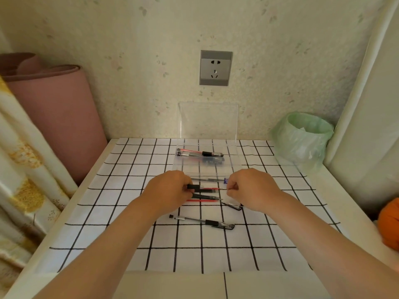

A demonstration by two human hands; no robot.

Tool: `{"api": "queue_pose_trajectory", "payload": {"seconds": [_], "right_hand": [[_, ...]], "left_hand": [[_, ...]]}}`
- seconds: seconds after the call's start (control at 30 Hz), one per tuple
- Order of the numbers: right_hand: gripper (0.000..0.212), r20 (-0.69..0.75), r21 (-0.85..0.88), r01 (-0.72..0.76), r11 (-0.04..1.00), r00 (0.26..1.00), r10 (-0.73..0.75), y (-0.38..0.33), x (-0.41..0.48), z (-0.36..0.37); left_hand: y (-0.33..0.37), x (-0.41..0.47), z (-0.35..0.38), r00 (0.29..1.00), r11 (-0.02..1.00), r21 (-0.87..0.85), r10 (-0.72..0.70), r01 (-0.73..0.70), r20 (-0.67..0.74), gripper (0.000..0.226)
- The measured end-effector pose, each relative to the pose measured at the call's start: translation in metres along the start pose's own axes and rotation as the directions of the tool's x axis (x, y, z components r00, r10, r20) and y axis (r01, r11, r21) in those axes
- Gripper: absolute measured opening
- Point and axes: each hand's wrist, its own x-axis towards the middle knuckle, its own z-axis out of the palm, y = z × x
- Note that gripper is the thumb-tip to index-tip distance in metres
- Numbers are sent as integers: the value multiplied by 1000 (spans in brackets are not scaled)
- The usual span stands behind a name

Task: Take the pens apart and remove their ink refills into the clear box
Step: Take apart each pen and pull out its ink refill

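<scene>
Drawing a red refill (210,188) out of a pen, by the look of it: gripping the black grip end in the curled fingers of the left hand (170,188), pinching the tip end with the right hand (252,188), just in front of the clear box (216,169). Next, likely: pulling straight apart, then lifting the refill over the near wall, unlike the loose refills (205,197) left on the surface (216,255).
</scene>
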Motion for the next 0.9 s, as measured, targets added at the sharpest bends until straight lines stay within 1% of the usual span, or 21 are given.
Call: {"api": "queue_pose_trajectory", "payload": {"seconds": [0.1, 0.17, 0.23, 0.4, 0.47, 0.57, 0.6, 0.63, 0.67, 0.7, 0.77, 0.9], "right_hand": [[17, 34, -26, -8, 1000, 999, 9, 1, 3, 7], [15, 40, 6, -7, 1000, 999, 7, 0, 4, 9], [18, 51, 33, -7, 999, 999, 6, -2, 6, 9], [21, 86, 53, -15, 998, 996, 11, -4, 3, 7], [19, 22, 89, -1, 996, 1000, -1, -5, 2, 1], [15, -169, 145, 17, 989, 986, 8, -9, 14, -12], [16, -206, 138, 18, 990, 978, 11, -10, 20, -16], [16, -212, 110, 16, 994, 977, 8, -11, 28, -19], [16, -186, 67, 14, 998, 983, -2, -11, 36, -21], [16, -128, 22, 14, 1000, 992, -12, -12, 45, -23], [15, 24, -54, 26, 998, 999, -25, -13, 64, -25], [12, 263, -113, 67, 991, 964, -35, -21, 94, -31]], "left_hand": [[2, 0, 2, 1000, 1000, 1, 3, -3, 29, 12], [3, -1, 3, 998, 1000, 16, 9, -10, 56, 10], [3, -2, 3, 997, 999, 36, 15, -17, 70, 10], [2, -1, 2, 996, 1000, 31, 1, -4, 90, 12], [1, -2, 2, 995, 1000, 29, 8, -11, 95, 13], [-1, -2, 3, 995, 999, 24, 28, -30, 96, 16], [-1, -2, 2, 995, 999, 26, 34, -37, 91, 17], [-1, -2, 2, 996, 999, 30, 42, -44, 84, 17], [-1, -3, 2, 996, 998, 32, 49, -52, 80, 18], [-2, -3, 1, 995, 998, 31, 58, -60, 77, 19], [-4, -3, -1, 995, 997, 22, 69, -70, 66, 19], [-11, -3, -7, 998, 998, -7, 58, -57, 19, 20]]}}
